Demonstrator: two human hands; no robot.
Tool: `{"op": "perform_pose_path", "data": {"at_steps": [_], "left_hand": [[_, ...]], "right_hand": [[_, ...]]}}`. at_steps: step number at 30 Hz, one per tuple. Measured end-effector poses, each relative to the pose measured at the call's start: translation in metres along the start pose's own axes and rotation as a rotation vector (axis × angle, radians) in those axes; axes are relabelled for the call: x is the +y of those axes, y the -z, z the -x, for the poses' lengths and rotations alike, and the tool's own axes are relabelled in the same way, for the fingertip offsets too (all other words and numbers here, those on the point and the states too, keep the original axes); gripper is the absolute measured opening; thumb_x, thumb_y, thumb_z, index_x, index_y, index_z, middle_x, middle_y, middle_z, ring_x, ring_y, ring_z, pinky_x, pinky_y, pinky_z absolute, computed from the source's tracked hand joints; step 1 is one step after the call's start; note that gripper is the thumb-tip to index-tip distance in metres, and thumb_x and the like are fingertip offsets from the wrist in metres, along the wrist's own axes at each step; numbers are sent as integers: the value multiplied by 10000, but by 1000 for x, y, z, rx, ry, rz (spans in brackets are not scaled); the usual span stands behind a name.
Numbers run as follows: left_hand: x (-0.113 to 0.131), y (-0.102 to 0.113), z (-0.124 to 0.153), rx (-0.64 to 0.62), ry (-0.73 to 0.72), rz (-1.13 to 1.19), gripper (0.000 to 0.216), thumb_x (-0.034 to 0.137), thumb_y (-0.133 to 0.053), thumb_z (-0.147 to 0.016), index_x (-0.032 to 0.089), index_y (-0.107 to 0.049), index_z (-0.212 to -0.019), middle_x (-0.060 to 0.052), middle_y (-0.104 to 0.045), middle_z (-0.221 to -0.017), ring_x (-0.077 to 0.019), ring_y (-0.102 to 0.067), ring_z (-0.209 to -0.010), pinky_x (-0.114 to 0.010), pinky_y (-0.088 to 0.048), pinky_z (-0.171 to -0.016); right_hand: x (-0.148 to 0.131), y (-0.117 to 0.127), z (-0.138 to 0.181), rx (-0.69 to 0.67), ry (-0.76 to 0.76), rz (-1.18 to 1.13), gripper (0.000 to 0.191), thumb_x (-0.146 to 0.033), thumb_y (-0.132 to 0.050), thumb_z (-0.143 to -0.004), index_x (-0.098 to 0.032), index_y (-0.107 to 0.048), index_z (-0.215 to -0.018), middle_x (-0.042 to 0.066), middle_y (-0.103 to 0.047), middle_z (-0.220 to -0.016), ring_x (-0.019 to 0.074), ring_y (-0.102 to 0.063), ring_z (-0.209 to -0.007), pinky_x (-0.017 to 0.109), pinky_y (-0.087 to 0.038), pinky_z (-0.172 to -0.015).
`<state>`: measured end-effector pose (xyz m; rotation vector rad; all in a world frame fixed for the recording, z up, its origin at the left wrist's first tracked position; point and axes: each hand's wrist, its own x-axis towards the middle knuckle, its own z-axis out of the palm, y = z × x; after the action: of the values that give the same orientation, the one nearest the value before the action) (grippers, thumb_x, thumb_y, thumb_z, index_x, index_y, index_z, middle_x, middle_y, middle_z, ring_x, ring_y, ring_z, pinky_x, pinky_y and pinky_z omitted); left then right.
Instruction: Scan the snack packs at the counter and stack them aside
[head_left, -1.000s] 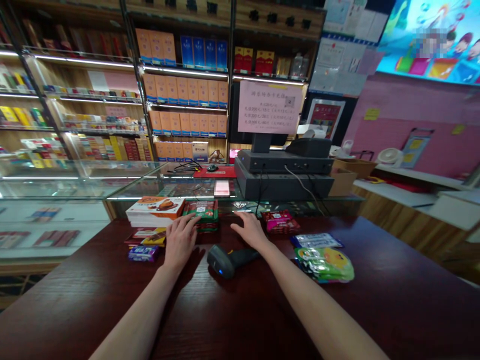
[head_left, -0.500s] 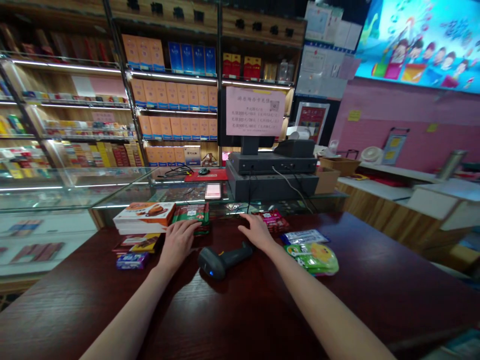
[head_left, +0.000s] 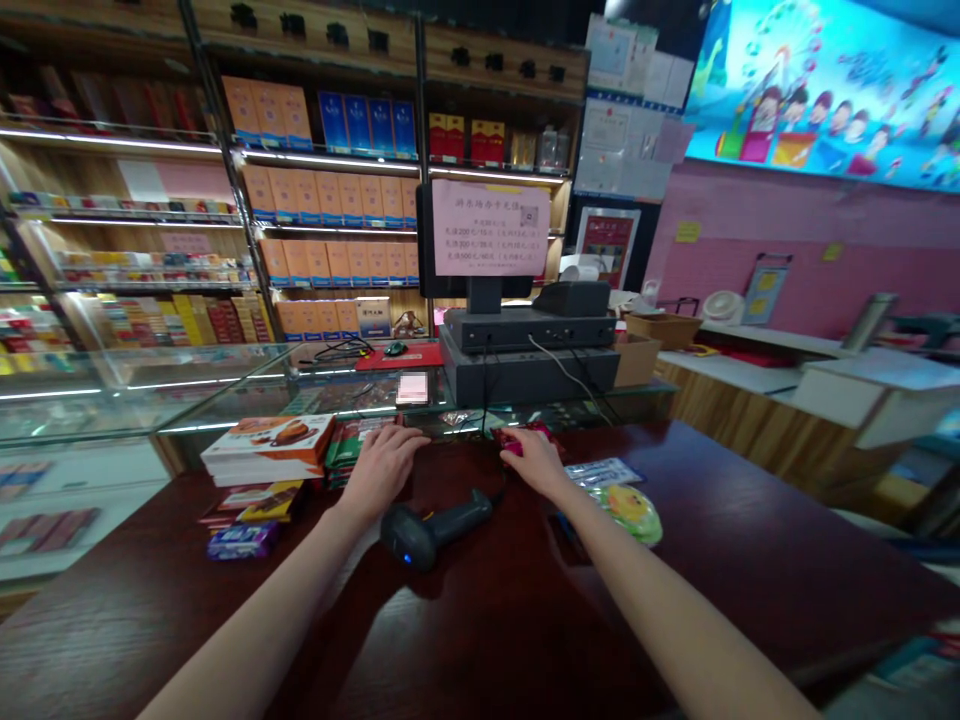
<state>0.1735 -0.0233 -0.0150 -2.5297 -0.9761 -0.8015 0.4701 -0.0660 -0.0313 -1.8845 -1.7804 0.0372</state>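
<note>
My left hand (head_left: 381, 468) lies with its fingers stretched out over the right edge of a stack of green and red packets (head_left: 346, 448), without a visible grasp. My right hand (head_left: 534, 462) has its thumb and fingers about a red snack packet (head_left: 514, 448), whose pink-red edge shows between them; my hand covers much of it. Between my forearms a black barcode scanner (head_left: 435, 530) lies on the dark wooden counter (head_left: 450, 640), a blue light lit on its head. Partly behind my right forearm are a blue-white packet (head_left: 606, 471) and a green packet (head_left: 630, 512) with a yellow figure.
At the left stand white-orange boxes (head_left: 271, 447), with chocolate packets (head_left: 271, 500) and a purple packet (head_left: 242, 540) in front. Past the counter's far edge are a glass display case (head_left: 247, 400) and a cash register (head_left: 529, 370) with a screen bearing a paper sign (head_left: 489, 228).
My right hand has closed on the red packet. My left hand has shifted to the right edge of the green stack. The whole view has turned slightly right.
</note>
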Motion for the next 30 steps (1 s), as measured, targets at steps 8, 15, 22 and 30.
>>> {"op": "perform_pose_path", "data": {"at_steps": [8,15,22,30], "left_hand": [[38,-16,-40,-137,-47,73,395,151,-504,-915,272,-608,-1276,-33,-644,-1332,-239,-532,-1208,-439,-375,-1037],[62,-40,-67,-327,99,187,500,266,-560,-873,290,-540,-1372,-43,-608,-1387,-289,-507,-1278,-482,-404,-1051],[80,-55,-90,-463,140,263,583,267,-543,-866,306,-472,-1444,-37,-598,-1420,-307,-511,-1307,-487,-407,-1075],[92,-75,-99,-552,174,284,584,275,-531,-892,319,-445,-1467,-74,-626,-1382,-322,-546,-1279,-522,-424,-1047]], "right_hand": [[32,15,0,-10,-69,63,458,-344,-614,-891,-274,-598,-1343,66,-633,-1361,299,-516,-1257,430,-434,-973],[56,21,-2,0,-119,90,436,-357,-631,-890,-267,-614,-1317,66,-630,-1358,293,-518,-1250,419,-431,-972],[70,25,-4,-46,-162,100,468,-359,-593,-883,-255,-604,-1339,80,-618,-1373,318,-530,-1243,443,-439,-968],[79,28,-5,-117,-216,92,499,-419,-600,-868,-294,-601,-1351,99,-679,-1267,332,-570,-1209,461,-458,-928]]}}
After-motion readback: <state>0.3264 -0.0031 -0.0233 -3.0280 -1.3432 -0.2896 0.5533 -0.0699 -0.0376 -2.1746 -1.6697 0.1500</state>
